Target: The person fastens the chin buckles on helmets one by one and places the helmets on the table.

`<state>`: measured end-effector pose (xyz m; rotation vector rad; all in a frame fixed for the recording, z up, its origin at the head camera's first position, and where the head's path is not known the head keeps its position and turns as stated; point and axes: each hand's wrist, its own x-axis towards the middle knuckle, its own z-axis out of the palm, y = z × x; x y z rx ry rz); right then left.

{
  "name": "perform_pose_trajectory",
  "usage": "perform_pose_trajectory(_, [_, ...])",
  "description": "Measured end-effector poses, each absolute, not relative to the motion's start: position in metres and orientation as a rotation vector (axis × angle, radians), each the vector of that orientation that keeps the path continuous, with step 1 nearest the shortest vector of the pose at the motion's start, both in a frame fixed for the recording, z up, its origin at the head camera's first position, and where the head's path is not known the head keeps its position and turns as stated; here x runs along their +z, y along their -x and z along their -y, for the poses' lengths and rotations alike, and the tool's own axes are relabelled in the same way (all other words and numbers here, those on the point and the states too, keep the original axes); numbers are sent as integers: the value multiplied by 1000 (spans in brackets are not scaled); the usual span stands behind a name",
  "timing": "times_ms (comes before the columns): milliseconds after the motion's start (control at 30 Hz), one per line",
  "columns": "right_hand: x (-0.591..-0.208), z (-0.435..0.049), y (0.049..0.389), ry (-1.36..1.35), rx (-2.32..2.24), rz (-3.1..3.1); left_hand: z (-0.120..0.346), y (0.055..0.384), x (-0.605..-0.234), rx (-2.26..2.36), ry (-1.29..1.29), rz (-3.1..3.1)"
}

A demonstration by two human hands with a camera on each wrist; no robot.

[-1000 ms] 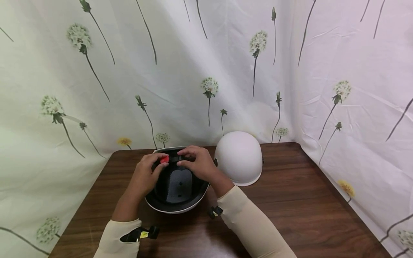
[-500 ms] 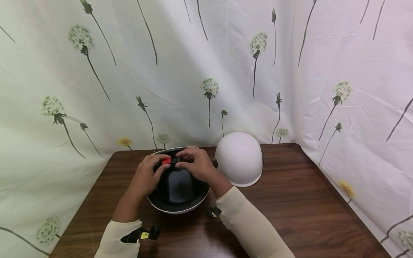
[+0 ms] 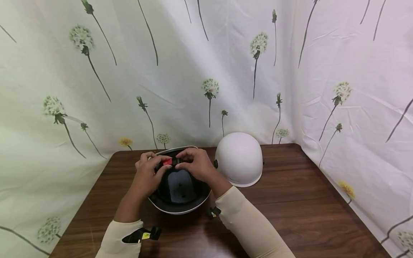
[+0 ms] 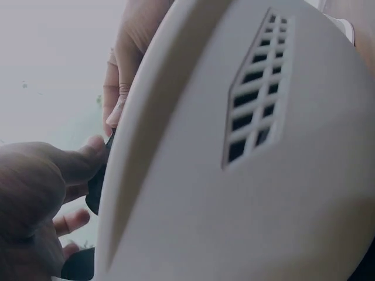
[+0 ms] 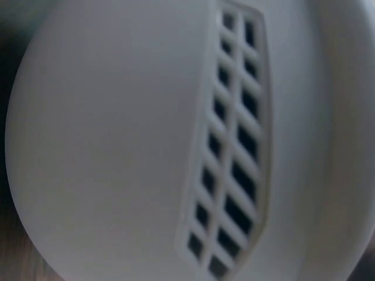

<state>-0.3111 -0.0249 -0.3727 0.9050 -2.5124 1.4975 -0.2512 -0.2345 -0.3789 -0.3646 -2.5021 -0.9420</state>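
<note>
A white helmet [image 3: 181, 188] lies upside down on the table in the head view, its black lining facing up. Over its far part, my left hand [image 3: 146, 176] pinches the red piece of a chin-strap buckle [image 3: 167, 162] between thumb and fingers. My right hand [image 3: 199, 165] pinches the black strap end [image 3: 175, 161] just to the right of it. Red and black parts lie close together; whether they are clipped cannot be told. The helmet's vented white shell [image 4: 187, 193] hides part of both hands in the left wrist view. Only the shell [image 5: 117, 146] fills the right wrist view.
A second white helmet [image 3: 239, 159] sits dome up at the back, right beside my right hand. The brown wooden table [image 3: 300, 211] meets a white curtain [image 3: 180, 71] printed with dandelions along its back and sides.
The red buckle piece has moved slightly right, closing the gap to the black strap end. The upturned helmet has shifted a little to the right. My right hand has barely moved.
</note>
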Motion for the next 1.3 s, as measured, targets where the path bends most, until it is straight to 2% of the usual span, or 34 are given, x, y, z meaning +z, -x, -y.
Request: perform_pose_trajectory(1300, [-371,20,314,-960,1525,2484,230,249,-383,-909,437,2442])
